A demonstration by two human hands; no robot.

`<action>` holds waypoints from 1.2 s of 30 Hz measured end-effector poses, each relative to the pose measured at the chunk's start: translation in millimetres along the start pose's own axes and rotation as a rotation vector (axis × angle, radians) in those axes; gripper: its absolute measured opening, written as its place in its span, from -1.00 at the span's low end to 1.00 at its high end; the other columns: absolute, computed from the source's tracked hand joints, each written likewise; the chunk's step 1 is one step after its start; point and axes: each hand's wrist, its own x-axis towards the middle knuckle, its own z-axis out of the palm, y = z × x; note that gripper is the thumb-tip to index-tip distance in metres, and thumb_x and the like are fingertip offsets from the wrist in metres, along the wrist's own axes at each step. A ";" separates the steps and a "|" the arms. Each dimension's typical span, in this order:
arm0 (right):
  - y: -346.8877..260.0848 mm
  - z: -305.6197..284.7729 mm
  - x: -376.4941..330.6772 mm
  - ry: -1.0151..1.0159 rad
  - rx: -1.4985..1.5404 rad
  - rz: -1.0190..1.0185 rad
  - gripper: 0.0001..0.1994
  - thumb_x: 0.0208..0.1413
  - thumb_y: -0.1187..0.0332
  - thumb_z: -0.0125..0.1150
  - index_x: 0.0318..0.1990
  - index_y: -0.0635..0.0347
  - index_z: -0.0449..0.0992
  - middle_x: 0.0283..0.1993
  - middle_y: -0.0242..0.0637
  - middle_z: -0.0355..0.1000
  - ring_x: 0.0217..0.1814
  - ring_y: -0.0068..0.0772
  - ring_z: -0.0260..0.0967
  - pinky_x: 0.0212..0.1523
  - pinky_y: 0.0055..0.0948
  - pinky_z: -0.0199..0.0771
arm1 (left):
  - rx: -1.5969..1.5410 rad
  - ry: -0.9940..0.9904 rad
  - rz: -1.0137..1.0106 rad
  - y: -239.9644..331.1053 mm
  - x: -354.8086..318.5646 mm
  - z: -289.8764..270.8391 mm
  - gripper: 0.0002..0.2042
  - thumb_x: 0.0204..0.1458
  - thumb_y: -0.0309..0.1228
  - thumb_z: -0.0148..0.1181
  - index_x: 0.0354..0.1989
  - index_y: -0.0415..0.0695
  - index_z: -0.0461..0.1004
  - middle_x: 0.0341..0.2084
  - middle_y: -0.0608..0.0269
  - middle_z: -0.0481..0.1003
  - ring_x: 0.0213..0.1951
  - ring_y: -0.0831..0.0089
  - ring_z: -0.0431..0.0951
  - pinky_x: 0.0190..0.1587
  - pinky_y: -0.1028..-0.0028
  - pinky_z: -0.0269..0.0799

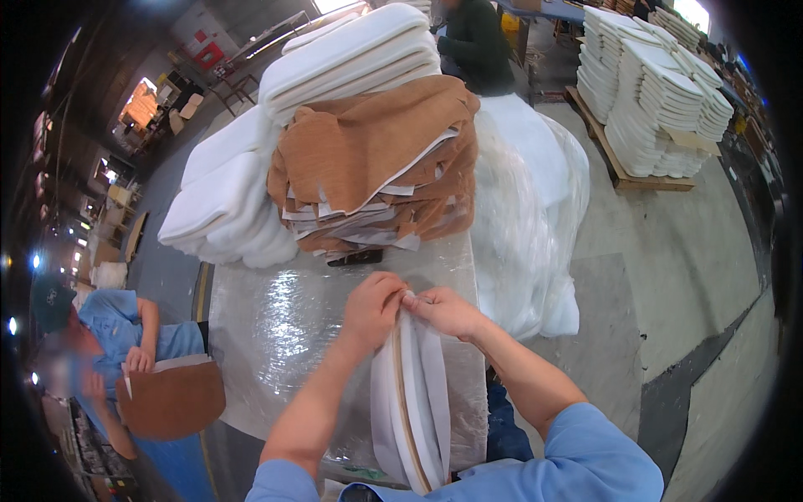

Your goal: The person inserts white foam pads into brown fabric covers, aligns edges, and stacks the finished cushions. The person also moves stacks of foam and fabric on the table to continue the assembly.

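Plastic-wrapped table (276, 335), hands (372, 305) pinching cover edge (410, 393)

floor: grey concrete floor (686, 251), a darker strip at the right of the hands
pallet: wooden pallet (623, 171) far up-right, carrying white pad stacks (652, 92)
light: bright window (693, 12) at top right
left side: dim hall with small lamps (35, 261)

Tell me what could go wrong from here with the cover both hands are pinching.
1. The left hand and right hand pinch only the top edge of the white cover; it may slip.
2. The brown fabric stack behind leans with loose edges and could slide onto the plastic-wrapped table.
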 end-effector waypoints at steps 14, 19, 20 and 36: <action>0.2 3.2 4.4 0.036 -0.371 -0.566 -0.63 0.41 0.16 0.18 -0.40 0.24 0.49 -0.50 -0.10 0.44 -0.44 0.03 0.45 -0.38 -0.11 0.41 | -0.254 0.394 -0.136 -7.5 -42.9 43.3 -0.94 0.32 -0.53 0.20 -0.22 -0.25 0.54 -0.16 0.08 0.57 -0.05 0.27 0.56 0.08 0.34 0.46; -10.7 5.1 3.0 -0.119 -0.622 -0.757 -0.71 0.37 0.18 0.21 -0.34 0.20 0.46 -0.48 -0.14 0.44 -0.38 0.09 0.49 -0.37 -0.04 0.45 | -0.256 0.427 -0.108 -12.6 -52.7 39.3 -0.91 0.34 -0.48 0.20 -0.20 -0.22 0.56 -0.11 0.09 0.57 0.03 0.27 0.56 0.17 0.31 0.46; -10.6 7.5 -1.2 -0.130 -0.649 -0.748 -0.71 0.36 0.18 0.21 -0.33 0.19 0.46 -0.47 -0.14 0.45 -0.38 0.09 0.49 -0.37 -0.04 0.45 | -0.276 0.438 -0.102 -14.6 -55.4 40.2 -0.93 0.32 -0.49 0.21 -0.20 -0.22 0.57 -0.10 0.09 0.57 0.03 0.26 0.57 0.16 0.31 0.48; 19.7 38.5 9.9 0.434 0.273 -0.651 -0.55 0.49 0.07 0.04 -0.30 0.30 0.56 -0.23 -0.12 0.58 -0.11 -0.22 0.51 0.00 -0.25 0.46 | -0.350 0.504 -0.115 -16.7 -53.5 45.2 -0.93 0.29 -0.48 0.26 -0.21 -0.22 0.58 -0.22 0.09 0.55 -0.12 0.26 0.60 -0.02 0.35 0.51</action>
